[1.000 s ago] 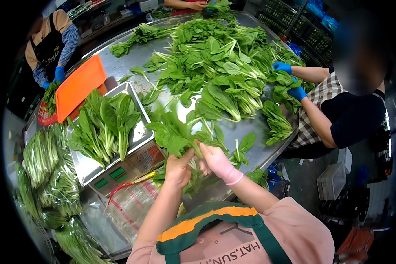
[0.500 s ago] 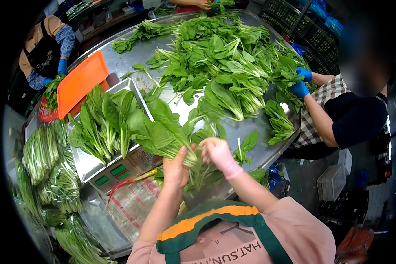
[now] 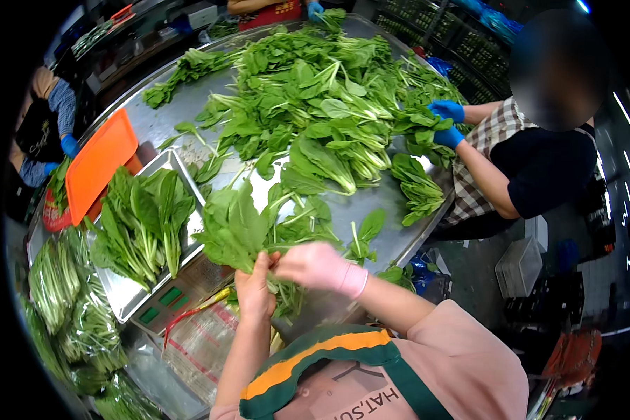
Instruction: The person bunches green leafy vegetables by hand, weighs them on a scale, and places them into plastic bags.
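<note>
My bare left hand [image 3: 254, 287] grips a bunch of leafy greens [image 3: 232, 225] by the stems, leaves pointing up. My right hand [image 3: 318, 267], in a pink glove, is slightly blurred beside it, fingers curled at the stems; what they hold is hidden. Just left of the bunch, more greens [image 3: 141, 224] lie in the metal tray [image 3: 117, 299] of a weighing scale [image 3: 162, 306]. Loose leaves [image 3: 360, 238] lie on the steel table [image 3: 171, 119] beyond my hands.
A large heap of greens [image 3: 308, 91] covers the table's far part. Co-workers in blue gloves stand right [image 3: 490, 175], left [image 3: 45, 122] and at the far edge [image 3: 259, 10]. Orange lids [image 3: 101, 161], bagged greens [image 3: 56, 287] and plastic sheeting [image 3: 199, 343] are at left; crates [image 3: 455, 52] stand behind.
My right hand has moved left across the bunch's stems. My left hand and bunch have shifted left and lower, and the whole view has shifted slightly.
</note>
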A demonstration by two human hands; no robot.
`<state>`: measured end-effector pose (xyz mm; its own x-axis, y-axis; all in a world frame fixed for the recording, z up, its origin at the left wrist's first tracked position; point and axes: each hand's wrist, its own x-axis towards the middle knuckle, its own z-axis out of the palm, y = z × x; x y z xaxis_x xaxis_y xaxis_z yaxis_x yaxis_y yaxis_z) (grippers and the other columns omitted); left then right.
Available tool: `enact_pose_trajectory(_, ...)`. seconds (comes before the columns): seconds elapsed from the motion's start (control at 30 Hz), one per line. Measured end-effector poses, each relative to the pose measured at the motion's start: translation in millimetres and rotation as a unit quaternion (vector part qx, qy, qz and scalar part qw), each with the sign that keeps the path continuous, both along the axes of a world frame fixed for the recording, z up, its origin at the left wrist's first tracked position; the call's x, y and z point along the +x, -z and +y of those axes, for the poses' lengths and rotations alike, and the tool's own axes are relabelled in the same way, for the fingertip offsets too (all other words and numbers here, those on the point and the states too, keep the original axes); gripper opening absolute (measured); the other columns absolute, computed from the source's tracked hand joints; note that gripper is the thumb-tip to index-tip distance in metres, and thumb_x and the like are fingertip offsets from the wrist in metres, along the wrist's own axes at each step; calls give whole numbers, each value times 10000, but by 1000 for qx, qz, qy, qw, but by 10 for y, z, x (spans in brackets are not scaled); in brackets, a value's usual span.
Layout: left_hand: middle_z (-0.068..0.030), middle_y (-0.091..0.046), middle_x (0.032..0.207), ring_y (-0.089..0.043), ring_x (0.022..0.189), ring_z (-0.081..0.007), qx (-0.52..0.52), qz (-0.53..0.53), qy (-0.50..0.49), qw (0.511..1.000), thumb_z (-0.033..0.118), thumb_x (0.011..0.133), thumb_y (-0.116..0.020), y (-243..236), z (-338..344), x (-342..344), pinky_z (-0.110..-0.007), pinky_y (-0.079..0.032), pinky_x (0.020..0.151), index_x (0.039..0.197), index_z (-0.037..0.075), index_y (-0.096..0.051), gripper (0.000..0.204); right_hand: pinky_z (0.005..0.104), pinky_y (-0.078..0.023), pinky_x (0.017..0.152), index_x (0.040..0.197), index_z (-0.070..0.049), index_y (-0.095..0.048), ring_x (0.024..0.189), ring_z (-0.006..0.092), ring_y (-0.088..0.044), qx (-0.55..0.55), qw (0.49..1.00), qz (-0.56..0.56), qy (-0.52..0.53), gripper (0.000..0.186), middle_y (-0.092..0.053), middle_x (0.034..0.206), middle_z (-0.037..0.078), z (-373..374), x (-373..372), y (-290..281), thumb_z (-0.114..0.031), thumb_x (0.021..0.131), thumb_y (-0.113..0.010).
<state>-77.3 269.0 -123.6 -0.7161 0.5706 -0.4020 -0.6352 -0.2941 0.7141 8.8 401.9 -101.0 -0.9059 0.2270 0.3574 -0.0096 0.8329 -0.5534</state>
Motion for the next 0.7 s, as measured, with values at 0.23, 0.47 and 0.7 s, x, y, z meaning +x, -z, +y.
enact_pose_trajectory(0.23, 10, -463, 694, -425, 604, -98, 11, 79, 15, 997, 183, 903, -581, -218, 3, -23, -277, -413, 583, 986, 76, -500, 158, 381, -494, 664, 1051, -92, -632, 775, 277, -604, 209, 917, -104, 322, 284, -608, 836, 114, 1312, 222, 259, -157, 776, -648)
enact_pose_trajectory(0.47, -31, -550, 754, -556, 705, -159, 69, -97, -66, 991, 171, 857, -645, -178, -22, -3, -338, -500, 747, 859, 70, -539, 146, 239, -494, 645, 1029, 15, -635, 743, 104, -604, -527, 817, 64, 226, 257, -636, 850, 37, 899, 49, -170, -198, 901, -574)
enact_pose_trajectory(0.7, -97, -590, 1053, -601, 939, -220, 75, -43, -42, 995, -38, 802, -638, -120, 234, -9, -349, -501, 851, 1120, 10, -514, 344, 225, -459, 676, 937, 5, -675, 735, 91, -557, -442, 890, 21, 109, 141, -604, 828, 15, -175, 12, -79, -97, 860, -614)
